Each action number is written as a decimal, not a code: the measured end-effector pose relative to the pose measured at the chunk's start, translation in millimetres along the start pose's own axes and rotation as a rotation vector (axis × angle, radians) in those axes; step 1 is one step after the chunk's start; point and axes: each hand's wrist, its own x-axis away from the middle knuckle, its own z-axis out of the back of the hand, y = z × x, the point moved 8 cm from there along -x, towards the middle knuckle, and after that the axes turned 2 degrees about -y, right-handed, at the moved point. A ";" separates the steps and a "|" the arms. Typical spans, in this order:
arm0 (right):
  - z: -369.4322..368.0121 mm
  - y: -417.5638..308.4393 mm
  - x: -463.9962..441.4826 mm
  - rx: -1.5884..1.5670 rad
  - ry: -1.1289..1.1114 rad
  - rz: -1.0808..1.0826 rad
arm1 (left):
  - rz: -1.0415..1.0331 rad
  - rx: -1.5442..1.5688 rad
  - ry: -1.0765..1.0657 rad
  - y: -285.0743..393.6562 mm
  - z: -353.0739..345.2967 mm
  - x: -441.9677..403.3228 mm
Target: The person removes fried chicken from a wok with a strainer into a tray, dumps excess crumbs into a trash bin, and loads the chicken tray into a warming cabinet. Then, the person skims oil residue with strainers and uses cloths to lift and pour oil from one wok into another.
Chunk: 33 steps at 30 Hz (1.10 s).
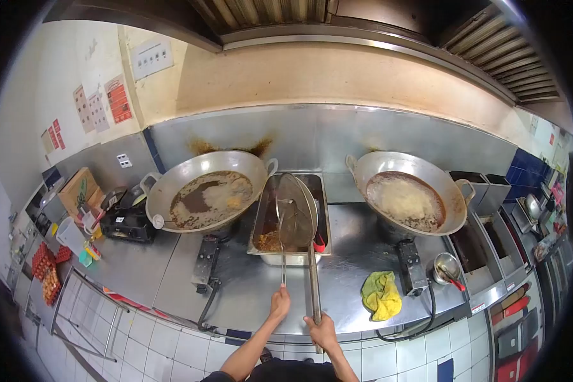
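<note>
My right hand (321, 331) is wrapped round the long handle of a large mesh strainer (297, 219). The strainer's round basket is tilted over a rectangular steel pan (289, 260) between two woks. My left hand (280, 302) is closed on the thin handle of a long metal utensil (284, 270). That utensil reaches up against the strainer; its head is hard to make out against the mesh. Brown fried crumbs (268, 242) lie in the pan's front left corner, and a red-handled tool (319, 244) rests at its right side.
The left wok (219, 159) and right wok (398, 162) hold frothing oil, the right one with a pale mass. Burner control boxes (205, 262) with cables stand in front. A yellow cloth (382, 297) and small metal pot (447, 266) lie right. Egg trays (44, 267) are far left.
</note>
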 end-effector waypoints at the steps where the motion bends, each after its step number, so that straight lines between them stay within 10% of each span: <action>1: 4.0 -5.2 5.7 -0.023 -0.006 -0.031 | -0.024 -0.003 -0.003 13.3 2.6 -7.6; 15: 22.7 21.7 -34.8 0.059 0.051 0.132 | 0.064 -0.257 0.061 25.8 19.9 27.1; 24: 44.3 -113.2 -12.6 -0.225 0.107 0.157 | -0.073 -0.141 -0.065 46.2 62.7 37.0; 33: -7.5 -266.8 -85.8 0.105 0.079 0.355 | -0.640 -0.002 0.138 227.3 323.8 11.0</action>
